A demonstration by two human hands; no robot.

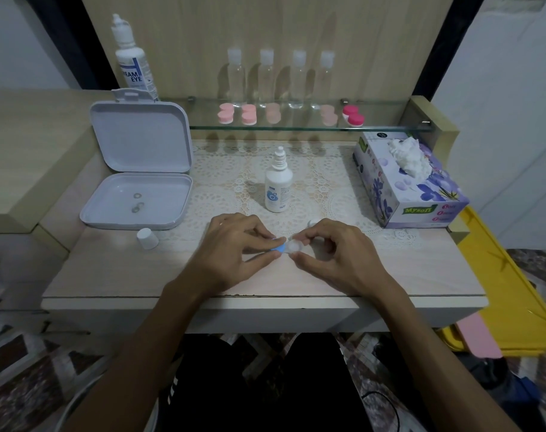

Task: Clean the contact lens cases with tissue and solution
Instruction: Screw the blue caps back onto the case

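Note:
A small contact lens case (286, 246), blue on its left half and clear white on its right, lies between my hands just above the table's front area. My left hand (234, 247) pinches the blue end. My right hand (334, 254) pinches the clear end with thumb and forefinger. Right behind them an uncapped white solution bottle (277, 187) stands upright on the lace mat. Its white cap (147, 238) stands at the left. A purple tissue box (408, 182) with a tissue sticking out sits at the right.
An open white plastic box (137, 194) with small rings inside stands at the left. On the glass shelf (296, 127) at the back sit several pink lens cases, clear bottles and a large solution bottle (133, 57). A yellow tray (502, 294) lies off the table's right edge.

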